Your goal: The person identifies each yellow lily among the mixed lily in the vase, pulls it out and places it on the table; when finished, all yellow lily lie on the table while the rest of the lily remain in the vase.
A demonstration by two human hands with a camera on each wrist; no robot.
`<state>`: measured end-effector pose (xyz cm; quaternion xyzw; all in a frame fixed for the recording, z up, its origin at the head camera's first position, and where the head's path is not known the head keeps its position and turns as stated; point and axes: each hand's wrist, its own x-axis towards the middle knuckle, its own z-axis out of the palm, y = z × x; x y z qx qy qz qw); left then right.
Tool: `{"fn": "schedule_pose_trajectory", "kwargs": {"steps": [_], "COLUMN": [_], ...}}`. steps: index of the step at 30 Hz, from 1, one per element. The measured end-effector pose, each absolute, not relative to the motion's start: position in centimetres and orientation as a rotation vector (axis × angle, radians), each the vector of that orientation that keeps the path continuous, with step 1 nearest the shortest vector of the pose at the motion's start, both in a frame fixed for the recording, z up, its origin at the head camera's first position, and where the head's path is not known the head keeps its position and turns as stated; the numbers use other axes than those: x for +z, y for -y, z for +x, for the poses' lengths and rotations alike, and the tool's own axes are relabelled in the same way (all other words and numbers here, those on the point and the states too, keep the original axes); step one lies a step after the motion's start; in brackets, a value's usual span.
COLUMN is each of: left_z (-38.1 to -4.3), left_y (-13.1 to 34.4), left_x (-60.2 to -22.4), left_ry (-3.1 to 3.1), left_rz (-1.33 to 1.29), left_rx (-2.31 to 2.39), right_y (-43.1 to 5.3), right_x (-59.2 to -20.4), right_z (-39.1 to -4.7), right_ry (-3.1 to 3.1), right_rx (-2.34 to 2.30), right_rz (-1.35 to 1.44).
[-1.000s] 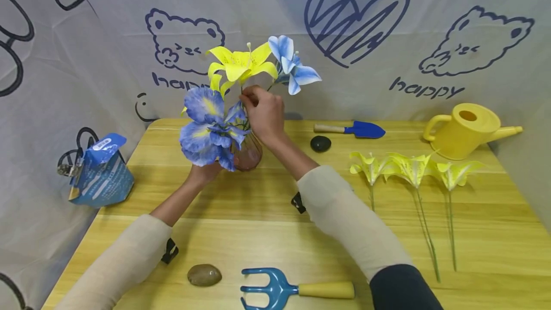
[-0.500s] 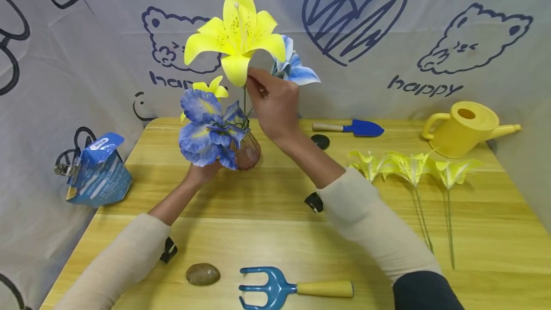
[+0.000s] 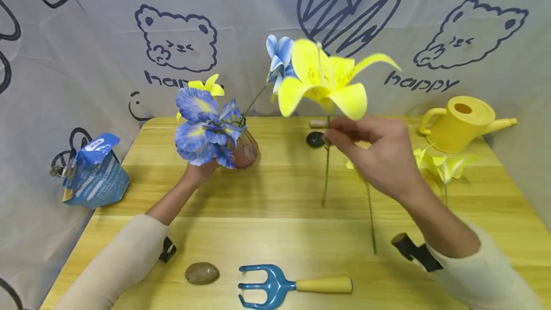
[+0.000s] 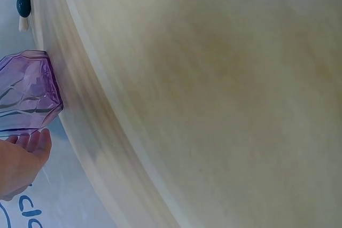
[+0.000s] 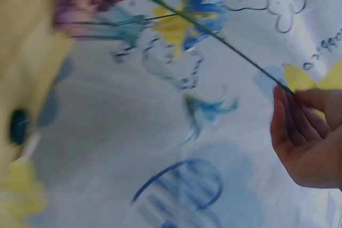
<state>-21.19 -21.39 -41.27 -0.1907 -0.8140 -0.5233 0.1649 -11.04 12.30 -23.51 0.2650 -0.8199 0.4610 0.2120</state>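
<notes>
My right hand [image 3: 380, 154] pinches the green stem of a yellow artificial lily [image 3: 327, 80] between thumb and fingers, holding it upright over the table. Its bare stem [image 5: 230, 46] stretches across the right wrist view. My left hand [image 3: 200, 171] holds the side of a purplish glass vase [image 3: 247, 149]; in the left wrist view its fingers [image 4: 40, 142] lie along the glass, the thumb hidden. A blue iris [image 3: 198, 128] leans left out of the vase, partly covering it. A light blue flower [image 3: 280, 59] rises to the right, with a smaller yellow flower [image 3: 211, 86] behind the iris.
Several yellow lilies lie on the right, one lily [image 3: 449, 166] near a yellow watering can [image 3: 460, 123]. A black stone [image 3: 316, 139] lies behind. In front are a brown stone [image 3: 202, 273] and a blue hand fork [image 3: 275, 286]. A blue bag [image 3: 96, 176] stands left.
My right hand has lifted the yellow lily up out of the vase and carried it to the right. My left hand has stayed at the vase.
</notes>
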Motion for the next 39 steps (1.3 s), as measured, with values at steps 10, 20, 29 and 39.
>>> {"fn": "schedule_pose_trajectory", "kwargs": {"steps": [10,20,29,39], "left_z": [-21.5,-21.8,-26.2,-21.6], "left_y": [21.9,21.3,23.2,20.1], "left_x": [-40.1,-40.5,-48.0,-39.7], "left_ry": [2.223,2.144,2.358,2.434], "left_rz": [-0.68,-0.738,-0.609,-0.594], "left_rx": [-1.611,-1.806,-0.897,-1.32], "right_y": [-17.8,-17.4,-17.7,-17.3], "right_x": [-33.3,-39.0,-39.2,-37.0], "right_z": [-10.9,-15.1,-15.2,-15.0], "right_ry": [2.9,3.106,3.138,3.126], "right_rx": [1.254,1.382,1.303,0.996], "right_rz": [0.627,0.364,0.336,0.451]}}
